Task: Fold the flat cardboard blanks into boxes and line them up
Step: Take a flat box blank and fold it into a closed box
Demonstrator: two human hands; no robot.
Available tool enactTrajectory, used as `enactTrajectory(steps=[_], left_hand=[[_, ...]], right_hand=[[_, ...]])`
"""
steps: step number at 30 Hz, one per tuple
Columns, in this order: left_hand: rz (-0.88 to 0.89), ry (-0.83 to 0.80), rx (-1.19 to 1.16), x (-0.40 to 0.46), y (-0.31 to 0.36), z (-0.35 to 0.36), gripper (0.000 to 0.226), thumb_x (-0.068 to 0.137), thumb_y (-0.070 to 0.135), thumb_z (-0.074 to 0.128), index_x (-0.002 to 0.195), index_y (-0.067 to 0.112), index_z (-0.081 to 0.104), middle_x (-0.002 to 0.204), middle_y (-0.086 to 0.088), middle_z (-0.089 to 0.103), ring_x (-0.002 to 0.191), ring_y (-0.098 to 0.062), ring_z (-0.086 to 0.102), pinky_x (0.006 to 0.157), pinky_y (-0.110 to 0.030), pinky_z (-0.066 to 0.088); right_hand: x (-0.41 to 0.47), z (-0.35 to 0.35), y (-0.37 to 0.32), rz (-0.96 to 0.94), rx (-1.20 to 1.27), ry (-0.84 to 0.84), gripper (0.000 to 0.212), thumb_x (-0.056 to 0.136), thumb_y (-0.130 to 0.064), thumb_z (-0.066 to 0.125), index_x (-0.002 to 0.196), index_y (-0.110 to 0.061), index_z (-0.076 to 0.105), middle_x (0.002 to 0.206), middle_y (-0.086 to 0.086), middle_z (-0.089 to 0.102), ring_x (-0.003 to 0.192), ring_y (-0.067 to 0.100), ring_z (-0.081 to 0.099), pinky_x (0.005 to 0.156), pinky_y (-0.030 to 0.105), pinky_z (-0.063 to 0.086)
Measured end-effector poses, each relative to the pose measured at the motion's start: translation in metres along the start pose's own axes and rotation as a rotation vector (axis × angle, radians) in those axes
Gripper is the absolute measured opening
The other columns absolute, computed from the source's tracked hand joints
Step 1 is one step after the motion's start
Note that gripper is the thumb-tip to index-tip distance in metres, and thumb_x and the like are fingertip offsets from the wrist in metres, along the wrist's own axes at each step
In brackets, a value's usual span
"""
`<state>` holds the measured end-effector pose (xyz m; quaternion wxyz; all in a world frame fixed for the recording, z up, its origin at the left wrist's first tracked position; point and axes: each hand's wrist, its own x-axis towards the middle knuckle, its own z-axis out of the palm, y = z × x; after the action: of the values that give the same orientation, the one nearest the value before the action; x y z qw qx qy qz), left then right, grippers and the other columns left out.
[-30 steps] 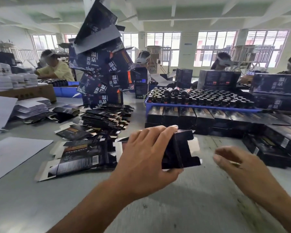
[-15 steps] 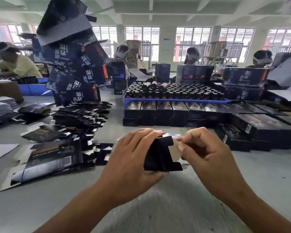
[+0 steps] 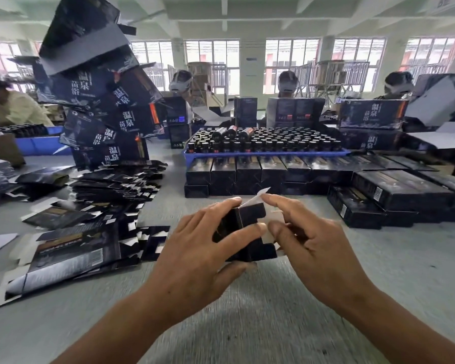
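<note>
Dozens of flat blanks [image 3: 95, 206] sprawl over the left of the grey table [image 3: 378, 285], facing a row of folded boxes [image 3: 260, 172] lined up (dark, end to end) before a blue tray of bottles [image 3: 265, 145]. Between them, above the table, the left hand [image 3: 195, 261] grips a half-formed box [image 3: 243, 227], thumb and fingers curled round it. The right hand [image 3: 318, 248] pinches its pale flap [image 3: 255, 197].

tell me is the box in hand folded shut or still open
Still open: box has a white flap sticking up while left hand grips it.
</note>
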<state>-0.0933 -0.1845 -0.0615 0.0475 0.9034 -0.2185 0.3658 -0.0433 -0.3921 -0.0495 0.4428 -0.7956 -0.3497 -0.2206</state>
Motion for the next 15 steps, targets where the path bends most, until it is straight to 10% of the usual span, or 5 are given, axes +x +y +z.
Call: enactTrajectory(steps=[7, 15], left_hand=[[-0.078, 0.027, -0.121, -0.0044, -0.0038, 0.0010, 0.058, 0.086, 0.046, 0.057, 0.142, 0.033, 0.050, 0.153, 0.000, 0.038, 0.133, -0.018, 0.041, 0.102, -0.038, 0.039], [-0.047, 0.009, -0.125, -0.0059, -0.0068, 0.0034, 0.053, 0.085, 0.042, 0.068, 0.135, 0.034, 0.053, 0.153, -0.003, 0.040, 0.133, -0.022, 0.047, 0.100, -0.040, 0.046]], right_hand=[[-0.0010, 0.0028, -0.0042, -0.046, -0.047, 0.040, 0.044, 0.099, -0.018, 0.061, 0.138, -0.037, 0.054, 0.081, -0.040, 0.058, 0.076, -0.004, 0.063, 0.064, 0.005, 0.044], [-0.0032, 0.0051, -0.0021, 0.089, 0.080, 0.041, 0.059, 0.097, -0.027, 0.061, 0.141, -0.056, 0.032, 0.096, -0.017, 0.071, 0.084, -0.005, 0.067, 0.070, 0.007, 0.050]])
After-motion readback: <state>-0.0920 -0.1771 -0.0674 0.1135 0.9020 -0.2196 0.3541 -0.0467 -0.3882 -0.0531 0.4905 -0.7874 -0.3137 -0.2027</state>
